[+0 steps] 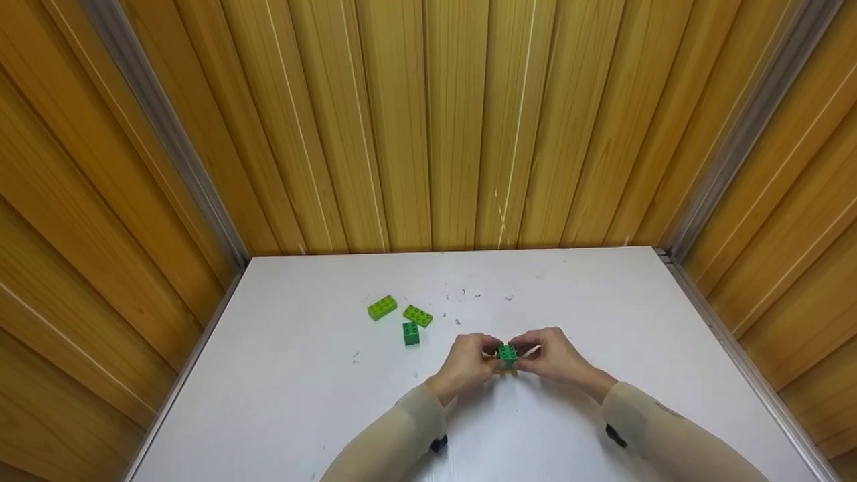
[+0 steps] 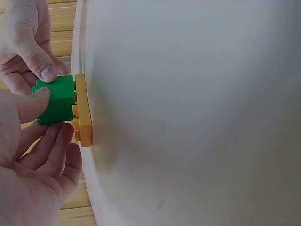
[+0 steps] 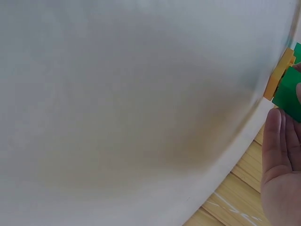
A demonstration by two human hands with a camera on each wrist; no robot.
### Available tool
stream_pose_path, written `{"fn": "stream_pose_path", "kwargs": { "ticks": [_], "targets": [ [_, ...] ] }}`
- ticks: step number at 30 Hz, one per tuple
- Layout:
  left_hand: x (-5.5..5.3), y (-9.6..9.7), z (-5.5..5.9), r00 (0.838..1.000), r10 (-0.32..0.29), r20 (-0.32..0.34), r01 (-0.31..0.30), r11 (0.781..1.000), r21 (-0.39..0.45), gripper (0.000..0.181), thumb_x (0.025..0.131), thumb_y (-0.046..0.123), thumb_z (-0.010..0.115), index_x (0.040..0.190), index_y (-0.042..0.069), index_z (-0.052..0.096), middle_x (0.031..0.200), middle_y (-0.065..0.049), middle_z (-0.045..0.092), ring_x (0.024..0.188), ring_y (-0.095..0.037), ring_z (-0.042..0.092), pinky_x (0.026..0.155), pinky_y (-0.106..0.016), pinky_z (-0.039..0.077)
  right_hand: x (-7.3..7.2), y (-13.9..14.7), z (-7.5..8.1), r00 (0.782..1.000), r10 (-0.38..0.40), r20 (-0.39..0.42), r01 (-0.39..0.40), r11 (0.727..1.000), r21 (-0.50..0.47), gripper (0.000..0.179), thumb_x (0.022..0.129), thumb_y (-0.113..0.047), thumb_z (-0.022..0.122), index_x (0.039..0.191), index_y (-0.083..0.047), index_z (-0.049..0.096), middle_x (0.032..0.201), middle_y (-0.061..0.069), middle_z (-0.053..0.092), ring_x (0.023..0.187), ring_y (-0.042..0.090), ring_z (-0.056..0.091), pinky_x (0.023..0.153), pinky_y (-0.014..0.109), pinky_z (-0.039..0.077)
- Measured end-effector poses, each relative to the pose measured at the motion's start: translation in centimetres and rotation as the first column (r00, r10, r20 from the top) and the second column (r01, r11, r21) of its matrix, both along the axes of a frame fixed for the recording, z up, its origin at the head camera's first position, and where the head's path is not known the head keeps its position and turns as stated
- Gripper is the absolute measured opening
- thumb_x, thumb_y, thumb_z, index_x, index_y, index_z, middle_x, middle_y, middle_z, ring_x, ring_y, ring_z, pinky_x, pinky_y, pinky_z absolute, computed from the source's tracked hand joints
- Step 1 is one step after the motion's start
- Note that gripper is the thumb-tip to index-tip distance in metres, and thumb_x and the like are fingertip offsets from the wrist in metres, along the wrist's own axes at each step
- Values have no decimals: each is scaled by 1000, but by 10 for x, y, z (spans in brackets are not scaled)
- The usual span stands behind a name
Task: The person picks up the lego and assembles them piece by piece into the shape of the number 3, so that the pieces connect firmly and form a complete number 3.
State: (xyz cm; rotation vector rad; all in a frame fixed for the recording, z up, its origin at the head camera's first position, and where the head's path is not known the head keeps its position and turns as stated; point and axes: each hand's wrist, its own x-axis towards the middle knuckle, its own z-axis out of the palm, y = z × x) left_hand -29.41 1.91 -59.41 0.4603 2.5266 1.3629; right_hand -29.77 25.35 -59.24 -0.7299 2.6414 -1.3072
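Both hands work close over the table on a green toy building brick (image 1: 507, 354), which has studs on top. Beneath it lies a thin yellow-orange building plate (image 2: 83, 110), some of its studs showing beside the brick. My left hand (image 1: 463, 365) grips the brick with its thumb on one face and its fingertips below it in the left wrist view. From the opposite side, my right hand (image 1: 556, 358) pinches it, thumb at the brick's edge. In the right wrist view a second green patch (image 3: 297, 52) shows past the fingers, mostly cut off by the frame.
Left of the hands on the white table (image 1: 281, 402) lie a lime brick (image 1: 382, 307), a lime piece (image 1: 418, 316) and a small green brick (image 1: 411, 333). Several small dark marks dot the tabletop. Wood-patterned walls (image 1: 455, 134) stand behind and at both sides.
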Motion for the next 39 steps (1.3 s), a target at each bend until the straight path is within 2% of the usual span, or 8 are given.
{"fn": "stream_pose_path", "kwargs": {
  "ticks": [5, 8, 11, 17, 22, 29, 32, 39],
  "targets": [
    [-2, 0, -1, 995, -55, -83, 51, 997, -56, 26, 99, 6, 82, 124, 14, 85, 113, 5, 84, 102, -4, 71, 99, -29, 64, -2, 0, -3, 1000, 18, -2, -18, 1000, -19, 31, 93, -2, 88, 124, -3, 84, 116, 16, 86, 102, 32, 84, 86, 30, 69],
    [-2, 2, 0, 977, -116, -181, 93, 987, -133, 21, 98, 4, 80, 116, 12, 86, 102, 5, 83, 89, -3, 65, 86, -22, 60, -2, 0, -4, 999, 35, -16, -36, 999, -33, 32, 92, 1, 88, 123, 0, 84, 115, 19, 85, 101, 36, 84, 85, 28, 69],
    [-2, 4, 1, 962, -151, -229, 102, 972, -213, 17, 97, 2, 79, 109, 12, 85, 92, 6, 78, 80, -4, 57, 76, -20, 53, -2, 0, -4, 998, 53, -37, -54, 998, -34, 32, 91, 2, 88, 123, 1, 83, 115, 21, 85, 101, 37, 84, 85, 28, 69],
    [-2, 9, 6, 969, -155, -194, 97, 955, -281, 15, 96, 3, 79, 106, 14, 83, 91, 5, 76, 78, -6, 57, 72, -21, 51, -3, 1, -1, 995, 57, -79, -55, 998, 19, 27, 90, -1, 90, 116, -1, 86, 107, 16, 86, 95, 28, 84, 83, 32, 70],
    [-1, 11, 8, 977, -132, -169, 80, 955, -285, 16, 94, 1, 82, 105, 13, 83, 87, 6, 73, 76, -8, 58, 71, -22, 50, -7, 1, -1, 996, 52, -66, -49, 998, 50, 27, 91, -9, 92, 116, -4, 86, 109, 14, 87, 96, 24, 83, 84, 25, 67],
    [-1, 10, 10, 985, -110, -135, 68, 957, -283, 20, 92, -1, 84, 106, 13, 83, 88, 7, 72, 79, -8, 60, 75, -22, 55, -10, -2, -2, 998, 42, -49, -40, 998, 46, 29, 92, -13, 92, 118, -3, 86, 113, 15, 87, 99, 24, 84, 87, 26, 68],
    [-2, 9, 10, 981, -115, -157, 67, 957, -284, 19, 93, 0, 83, 107, 13, 84, 90, 6, 74, 79, -7, 60, 77, -22, 55, -11, -3, -2, 998, 48, -50, -47, 998, 36, 27, 92, -11, 91, 117, -2, 86, 112, 16, 87, 99, 26, 85, 87, 30, 69],
    [-3, 4, 9, 946, -202, -252, 113, 938, -329, 12, 98, 0, 76, 102, 11, 82, 83, 6, 70, 75, -6, 52, 69, -21, 46, -12, -1, -6, 996, 84, -35, -85, 996, -27, 27, 92, -8, 92, 117, 0, 86, 112, 18, 87, 101, 27, 86, 88, 29, 69]
  ]
}}
